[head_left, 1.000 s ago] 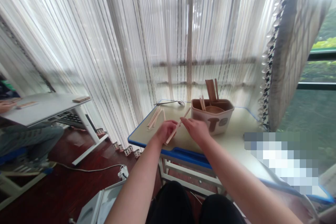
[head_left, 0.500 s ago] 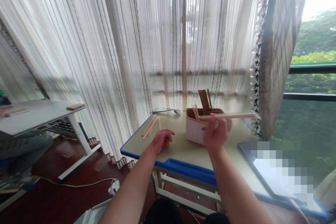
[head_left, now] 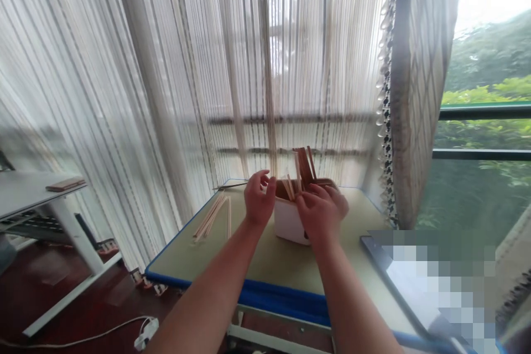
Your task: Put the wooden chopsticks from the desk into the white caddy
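A white box with a brown inside [head_left: 289, 224] stands on the table. Dark brown chopsticks [head_left: 306, 166] and a few pale ones [head_left: 287, 185] rise from it. My right hand [head_left: 322, 207] is at the box's front rim, its fingers closed around the lower end of a pale chopstick [head_left: 297, 168] that points upward. To the left of the box, my left hand [head_left: 259, 197] is raised with nothing in it, thumb and curled fingers apart. Several pale chopsticks [head_left: 211, 217] lie loose on the left of the table. Behind my left hand is a thin metal utensil [head_left: 234, 185], its far end hidden.
The cream table [head_left: 265, 265] has a blue edge. A flat dark-edged device [head_left: 390, 271], partly blurred out, lies at its right. Sheer curtains [head_left: 232, 66] hang right behind. Another white table [head_left: 25, 193] stands at the left, and a white cable plug [head_left: 146, 332] is on the floor.
My right hand has turned the pale chopstick from level to upright at the box. My left hand has risen from the tabletop towards the box. The view has shifted to the right.
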### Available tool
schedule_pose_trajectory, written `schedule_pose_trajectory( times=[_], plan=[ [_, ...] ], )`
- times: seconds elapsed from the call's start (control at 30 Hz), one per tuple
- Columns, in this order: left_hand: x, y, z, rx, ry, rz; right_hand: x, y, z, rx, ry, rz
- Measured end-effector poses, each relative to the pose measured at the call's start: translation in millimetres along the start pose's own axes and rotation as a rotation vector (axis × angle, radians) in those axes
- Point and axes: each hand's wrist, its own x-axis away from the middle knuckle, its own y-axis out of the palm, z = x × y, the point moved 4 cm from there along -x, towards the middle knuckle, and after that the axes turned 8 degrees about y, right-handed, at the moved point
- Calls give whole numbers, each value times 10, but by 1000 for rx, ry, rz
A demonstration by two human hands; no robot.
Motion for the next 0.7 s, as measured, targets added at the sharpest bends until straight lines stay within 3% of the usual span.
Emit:
schedule_pose_trajectory(
  times=[0.1,0.23,0.4,0.7],
  plan=[
    [-116,162,25,114,-10,-60,-6,-5,14,50,156,70],
    [-20,148,-2,192,62,-97,-7,15,-46,35,127,90],
    [93,139,-8,28,292,-142,-21,52,-79,-1,93,108],
    [134,212,-44,15,279,-178,6,116,-109,-29,97,92]
  ],
)
